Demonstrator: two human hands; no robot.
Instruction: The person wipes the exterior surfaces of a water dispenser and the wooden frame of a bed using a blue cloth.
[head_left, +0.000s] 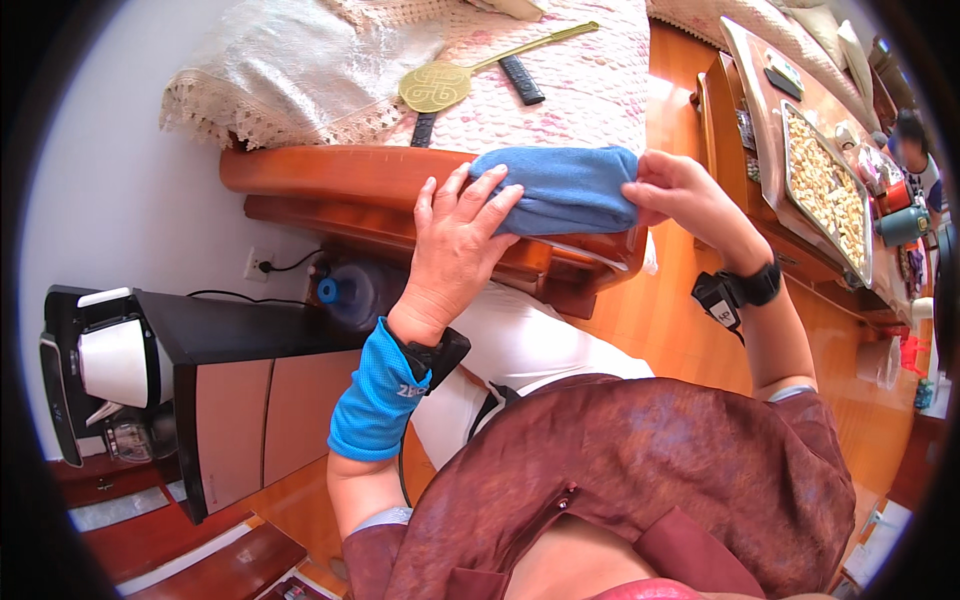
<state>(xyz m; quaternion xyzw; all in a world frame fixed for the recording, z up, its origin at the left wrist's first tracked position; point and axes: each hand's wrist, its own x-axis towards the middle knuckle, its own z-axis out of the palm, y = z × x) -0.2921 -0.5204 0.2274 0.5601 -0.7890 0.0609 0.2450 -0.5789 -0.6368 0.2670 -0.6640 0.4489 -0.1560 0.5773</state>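
Observation:
A folded blue cloth (566, 187) lies along the top of the polished wooden armrest (337, 169) in front of me. My left hand (465, 225) rests over the cloth's left end with its fingers spread. At the opposite end, my right hand (671, 191) pinches the cloth's edge between thumb and fingers. Both wrists carry black strapped devices, and a bright blue sleeve covers part of the left forearm. Just beyond the armrest, a yellow-green fly swatter (435, 86) and a black remote control (521, 80) lie on the quilted seat cover (592, 97).
Another dark remote (423, 129) lies partly under the swatter. At right, a low table (757, 67) bears a metal tray (789, 180) of pale chopped pieces and a teal flask (904, 225). Left stand a dark cabinet (232, 427) and a large water bottle (356, 292). Another person (919, 169) is far right.

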